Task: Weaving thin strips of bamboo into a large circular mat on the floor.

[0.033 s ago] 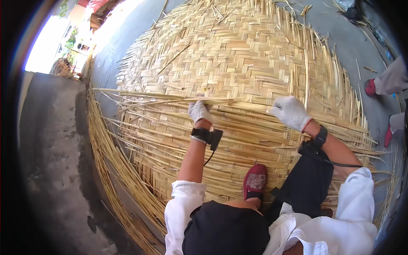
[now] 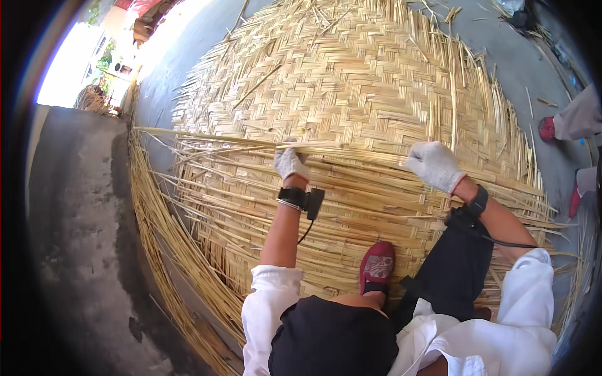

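Left hand (image 2: 290, 164), white knit glove: fingers drawn in around several long pale reed strips (image 2: 207, 136), thumb and fingertips close together. The strips run out leftward past the edge of the woven mat (image 2: 357, 75) and also lie across it toward the right hand (image 2: 434, 166). Right hand, matching glove: fingers curled inward, knuckles up, pinching a strip at the tips; the folded glove covers most of the hold, so firmness cannot be told.

Position of work: strips lie across the mat just beyond the person's maroon shoe (image 2: 377, 268); tight zigzag weave on the far side, loose parallel strips on the near side. Mat is spread on grey floor (image 2: 153, 106).

Surroundings: long bundle of loose reeds (image 2: 168, 235) at left, beside a concrete wall (image 2: 81, 207). Black band (image 2: 295, 198) on left wrist. Another person's red shoe (image 2: 547, 129) at far right, off the mat.
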Demonstrator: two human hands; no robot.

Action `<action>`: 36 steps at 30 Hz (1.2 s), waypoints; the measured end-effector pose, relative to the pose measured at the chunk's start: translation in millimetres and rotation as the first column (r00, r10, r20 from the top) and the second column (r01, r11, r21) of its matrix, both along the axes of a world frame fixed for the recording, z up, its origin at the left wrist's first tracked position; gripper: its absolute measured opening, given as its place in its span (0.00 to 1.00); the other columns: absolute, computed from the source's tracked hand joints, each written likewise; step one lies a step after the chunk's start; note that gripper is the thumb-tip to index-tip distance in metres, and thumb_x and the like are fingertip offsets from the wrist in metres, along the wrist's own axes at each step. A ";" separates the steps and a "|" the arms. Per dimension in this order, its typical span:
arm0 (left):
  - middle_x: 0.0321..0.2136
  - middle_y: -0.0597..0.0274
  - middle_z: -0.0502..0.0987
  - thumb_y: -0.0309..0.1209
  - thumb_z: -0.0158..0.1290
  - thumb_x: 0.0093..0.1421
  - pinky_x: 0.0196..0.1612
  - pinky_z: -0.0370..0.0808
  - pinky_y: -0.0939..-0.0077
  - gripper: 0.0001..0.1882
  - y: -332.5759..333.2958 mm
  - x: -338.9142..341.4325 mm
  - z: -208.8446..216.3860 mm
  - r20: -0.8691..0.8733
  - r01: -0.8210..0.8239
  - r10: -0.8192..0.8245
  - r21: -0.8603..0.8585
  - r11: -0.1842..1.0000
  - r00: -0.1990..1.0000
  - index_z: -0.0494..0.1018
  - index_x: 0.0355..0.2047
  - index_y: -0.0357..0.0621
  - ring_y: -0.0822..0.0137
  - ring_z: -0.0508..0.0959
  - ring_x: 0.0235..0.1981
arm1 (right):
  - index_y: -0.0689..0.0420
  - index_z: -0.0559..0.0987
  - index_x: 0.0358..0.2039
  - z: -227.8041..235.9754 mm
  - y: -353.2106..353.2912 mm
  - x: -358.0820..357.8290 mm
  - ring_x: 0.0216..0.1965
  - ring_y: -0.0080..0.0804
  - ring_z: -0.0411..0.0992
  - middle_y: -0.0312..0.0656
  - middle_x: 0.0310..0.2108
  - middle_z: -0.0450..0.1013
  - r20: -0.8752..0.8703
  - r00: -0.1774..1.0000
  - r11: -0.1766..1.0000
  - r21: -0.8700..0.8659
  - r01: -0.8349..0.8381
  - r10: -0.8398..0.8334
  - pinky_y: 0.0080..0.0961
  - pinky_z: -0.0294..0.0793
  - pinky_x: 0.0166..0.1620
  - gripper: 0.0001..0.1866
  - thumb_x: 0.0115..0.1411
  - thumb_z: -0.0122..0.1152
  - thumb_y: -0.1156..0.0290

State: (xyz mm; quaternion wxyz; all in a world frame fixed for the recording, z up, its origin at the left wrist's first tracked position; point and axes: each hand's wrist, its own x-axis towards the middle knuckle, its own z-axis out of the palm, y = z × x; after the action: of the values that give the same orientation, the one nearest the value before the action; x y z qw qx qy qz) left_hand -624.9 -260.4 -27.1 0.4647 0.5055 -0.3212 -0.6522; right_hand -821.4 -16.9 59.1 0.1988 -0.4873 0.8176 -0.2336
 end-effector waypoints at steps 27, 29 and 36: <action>0.20 0.56 0.76 0.39 0.54 0.52 0.30 0.71 0.71 0.13 92.0 -90.2 73.6 0.880 0.996 -0.470 -0.085 -0.003 0.073 0.78 0.27 0.42 0.62 0.76 0.24 | 0.58 0.77 0.23 5.6 35.7 -33.1 0.29 0.48 0.72 0.51 0.24 0.73 -0.145 0.988 0.980 0.199 -0.026 0.055 0.41 0.70 0.34 0.19 0.54 0.49 0.54; 0.22 0.55 0.76 0.41 0.57 0.50 0.30 0.72 0.72 0.16 98.3 -94.3 74.6 0.862 0.996 -0.502 -0.086 0.004 0.076 0.77 0.29 0.39 0.65 0.76 0.25 | 0.58 0.77 0.23 3.2 49.7 -43.2 0.29 0.49 0.72 0.51 0.23 0.73 -0.168 0.985 0.978 0.209 0.011 0.025 0.41 0.70 0.34 0.19 0.54 0.49 0.54; 0.22 0.58 0.78 0.41 0.62 0.47 0.27 0.72 0.78 0.20 105.8 -98.2 56.1 0.609 0.965 -0.749 -0.168 0.199 0.261 0.76 0.33 0.37 0.72 0.75 0.23 | 0.58 0.75 0.17 -11.7 83.3 -65.6 0.25 0.47 0.70 0.49 0.20 0.71 -0.217 0.966 0.984 0.081 0.160 -0.139 0.38 0.69 0.30 0.19 0.51 0.56 0.55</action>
State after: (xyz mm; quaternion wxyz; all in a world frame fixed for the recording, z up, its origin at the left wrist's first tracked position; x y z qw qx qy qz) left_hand -723.1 -154.6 29.0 0.0437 0.2009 -0.7983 -0.5661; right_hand -887.0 66.5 47.3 0.1166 -0.4358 0.8790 -0.1545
